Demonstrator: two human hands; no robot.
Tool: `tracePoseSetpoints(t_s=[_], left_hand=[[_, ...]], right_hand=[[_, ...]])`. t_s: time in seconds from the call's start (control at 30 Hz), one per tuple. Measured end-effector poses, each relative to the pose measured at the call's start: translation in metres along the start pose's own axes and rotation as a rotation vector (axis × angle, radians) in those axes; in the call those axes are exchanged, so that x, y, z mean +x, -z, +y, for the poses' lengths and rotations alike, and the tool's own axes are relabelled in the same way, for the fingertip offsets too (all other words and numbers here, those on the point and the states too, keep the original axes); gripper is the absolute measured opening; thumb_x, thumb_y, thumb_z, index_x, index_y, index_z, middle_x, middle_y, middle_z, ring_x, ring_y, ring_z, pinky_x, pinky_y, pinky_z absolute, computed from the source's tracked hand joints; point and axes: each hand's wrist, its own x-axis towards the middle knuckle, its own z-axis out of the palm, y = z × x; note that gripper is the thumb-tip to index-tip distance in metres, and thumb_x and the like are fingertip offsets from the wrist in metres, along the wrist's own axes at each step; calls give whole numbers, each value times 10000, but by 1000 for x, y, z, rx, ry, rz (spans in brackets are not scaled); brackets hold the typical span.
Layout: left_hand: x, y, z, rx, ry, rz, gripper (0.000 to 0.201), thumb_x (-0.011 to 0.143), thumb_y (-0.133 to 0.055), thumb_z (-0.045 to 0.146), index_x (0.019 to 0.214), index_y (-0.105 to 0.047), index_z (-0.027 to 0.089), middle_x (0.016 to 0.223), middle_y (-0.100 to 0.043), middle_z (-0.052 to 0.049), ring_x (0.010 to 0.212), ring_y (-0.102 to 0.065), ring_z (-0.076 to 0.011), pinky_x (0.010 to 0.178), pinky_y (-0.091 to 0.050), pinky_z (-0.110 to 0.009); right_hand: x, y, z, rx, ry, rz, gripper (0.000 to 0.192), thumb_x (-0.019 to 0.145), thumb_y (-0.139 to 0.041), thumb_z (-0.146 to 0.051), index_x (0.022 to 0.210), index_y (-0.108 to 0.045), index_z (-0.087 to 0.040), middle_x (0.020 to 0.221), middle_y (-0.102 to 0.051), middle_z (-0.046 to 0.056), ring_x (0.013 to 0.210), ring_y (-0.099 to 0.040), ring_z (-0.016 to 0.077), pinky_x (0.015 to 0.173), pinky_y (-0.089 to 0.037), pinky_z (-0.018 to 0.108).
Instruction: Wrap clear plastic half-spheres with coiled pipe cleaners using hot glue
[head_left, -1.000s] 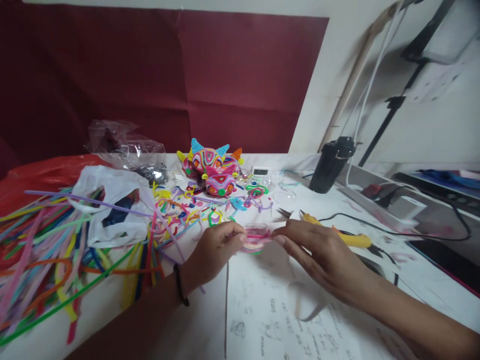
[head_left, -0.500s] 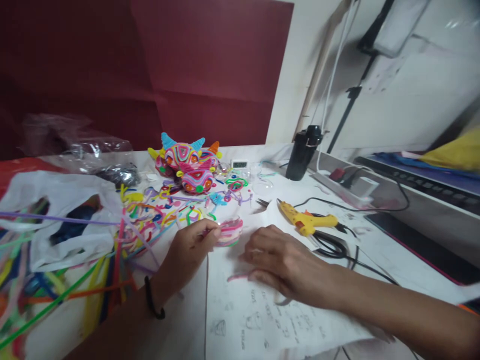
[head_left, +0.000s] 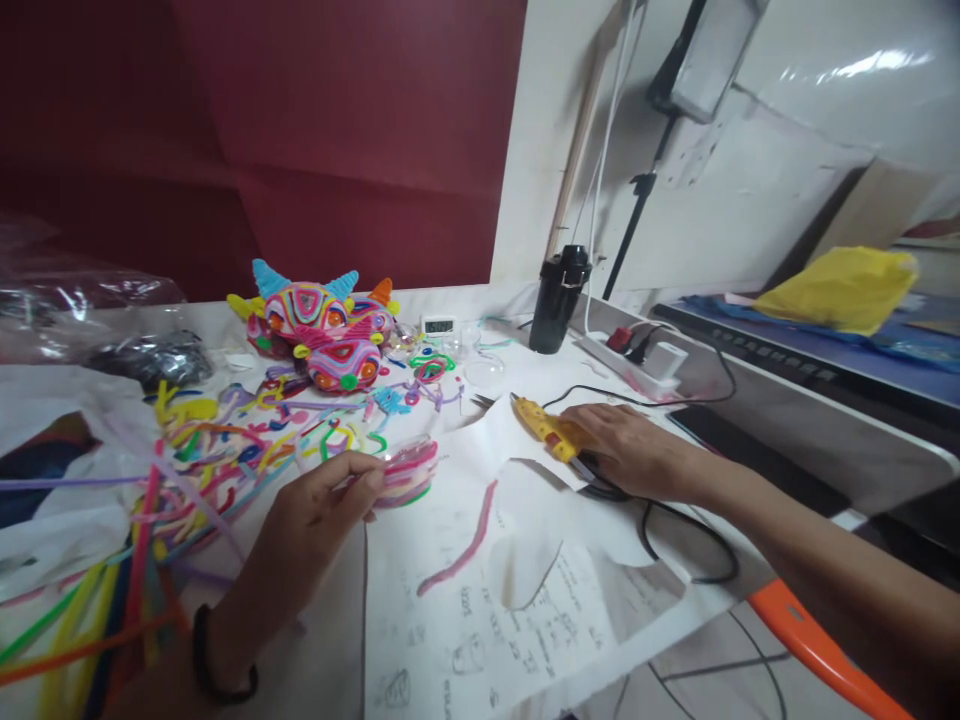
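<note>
My left hand [head_left: 322,515] pinches the edge of a small rounded clear piece [head_left: 409,473] ringed with pink and pale strips and a bit of green. Over the handle of a yellow hot glue gun [head_left: 546,430] my right hand [head_left: 622,445] is wrapped, and the gun's nozzle points to the upper left. A pink pipe cleaner [head_left: 459,555] lies slightly curved on a sheet of paper [head_left: 420,625] with handwriting and small sketches. That sheet sits between my two hands. My right fingertips are partly hidden behind the gun.
Colourful pipe-cleaner animal heads [head_left: 322,325] stand at the back, behind scattered pipe-cleaner scraps [head_left: 247,430]. A black bottle [head_left: 559,300], a small digital clock [head_left: 439,326] and a power strip [head_left: 637,365] are further back. The glue gun's black cord [head_left: 701,578] loops at the right.
My right hand has moved from the paper to the glue gun and closed round its handle. The pink pipe cleaner is now uncovered. The view has turned right; my left hand keeps its piece.
</note>
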Motion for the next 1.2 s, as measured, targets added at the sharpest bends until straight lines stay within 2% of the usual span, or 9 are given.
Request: tracePoseSetpoints(t_s=[0.13,0.3,0.4,0.53,0.67,0.8,0.9,1.1,1.2], left_hand=[[-2,1,1,-132,-24,-9,258,853,-548,412,741,-633,195,655,-596,10,657,-563,-148,642,-434,-242],[-3,-4,-8,-374,33,-109,252,865,-552,394,749,-650,193,684,-615,-10,662,-576,-159,640,-462,-264],[-2,-10,-10,-422,88,-143,242,844,-582,386,732,-649,182,661,-610,-9,637,-575,-152,622,-457,-262],[-2,-14,-8,-463,162,-121,234,813,-603,403,756,-643,180,626,-601,1,591,-554,-145,607,-446,-267],[-3,-12,-5,-360,114,-146,275,837,-565,418,709,-625,182,617,-585,0,623,-556,-154,634,-428,-268],[-3,-11,-7,-291,51,-141,317,871,-522,419,677,-604,183,639,-579,-7,654,-550,-159,666,-420,-276],[-3,-14,-11,-305,24,-140,319,877,-517,429,697,-605,181,637,-575,-7,645,-553,-159,663,-424,-280],[-1,-24,-24,-341,101,-182,292,835,-566,445,751,-626,172,644,-605,-5,618,-587,-160,629,-456,-278],[0,-28,-28,-370,121,-172,289,824,-580,445,754,-629,169,635,-608,-4,621,-586,-157,621,-462,-269]], right_hand=[[8,-7,7,39,11,-22,649,668,-520,-46,1300,-417,-154,1278,-588,180,1165,-569,304,973,-431,478],[17,-8,14,127,14,-25,532,777,-494,-104,1301,-409,-130,1198,-612,190,1089,-608,281,894,-484,392],[19,-7,15,146,20,-32,517,758,-512,-98,1265,-436,-168,1125,-631,143,1005,-639,256,818,-504,342],[17,-2,12,141,63,0,397,790,-519,-158,1182,-464,-189,1062,-631,124,923,-649,262,738,-510,344],[12,6,13,176,109,106,348,823,-498,-207,1163,-423,-192,1090,-623,140,909,-647,261,754,-514,364],[10,19,15,236,-11,295,383,820,-522,-288,1179,-414,-210,1048,-635,115,834,-648,260,701,-523,371],[12,30,9,350,-95,433,366,822,-542,-337,1147,-437,-204,1049,-608,120,868,-633,266,728,-528,370],[19,36,-8,778,-122,388,354,793,-640,-319,1090,-467,-238,1062,-566,78,903,-622,218,708,-538,261],[19,38,-8,863,-223,457,397,716,-707,-258,1066,-521,-244,1008,-589,40,798,-608,172,648,-519,237]])
